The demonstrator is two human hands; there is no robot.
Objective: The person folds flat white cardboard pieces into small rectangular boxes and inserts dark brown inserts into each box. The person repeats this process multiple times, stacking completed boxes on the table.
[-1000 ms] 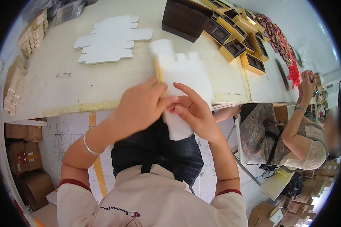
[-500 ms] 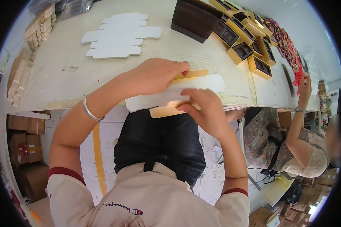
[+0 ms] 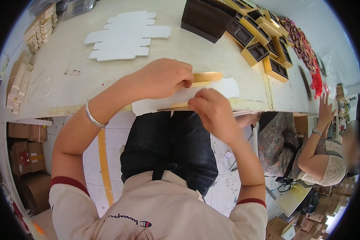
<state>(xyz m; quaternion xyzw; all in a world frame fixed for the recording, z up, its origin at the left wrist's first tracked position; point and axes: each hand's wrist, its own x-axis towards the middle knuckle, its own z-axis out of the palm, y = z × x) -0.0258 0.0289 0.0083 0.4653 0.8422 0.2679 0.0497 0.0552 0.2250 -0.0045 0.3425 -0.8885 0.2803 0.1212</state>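
Note:
A cardboard box blank (image 3: pixel 160 104), white on the inside and gold on the outside, lies at the table's front edge above my lap. Its far side flap (image 3: pixel 208 76) stands up, showing gold. My left hand (image 3: pixel 164 78) is closed, with curled fingers at the left part of that far flap. My right hand (image 3: pixel 214 112) pinches the near flap (image 3: pixel 174 107), which shows almost edge-on. Both sets of fingertips are partly hidden. Beyond my hands lies a stack of flat white box blanks (image 3: pixel 126 36).
A dark brown stack of trays (image 3: pixel 206 20) stands at the back. Gold boxes with dark inserts (image 3: pixel 276 68) are heaped to its right, before small wrapped pieces (image 3: pixel 302 44). Folded cardboard strips (image 3: pixel 18 86) line the left edge. A co-worker (image 3: pixel 312 156) sits at right.
My right hand has raised the near flap from a downward slope to nearly upright. My left hand's fingers have curled in slightly. The co-worker's hand has moved at the right.

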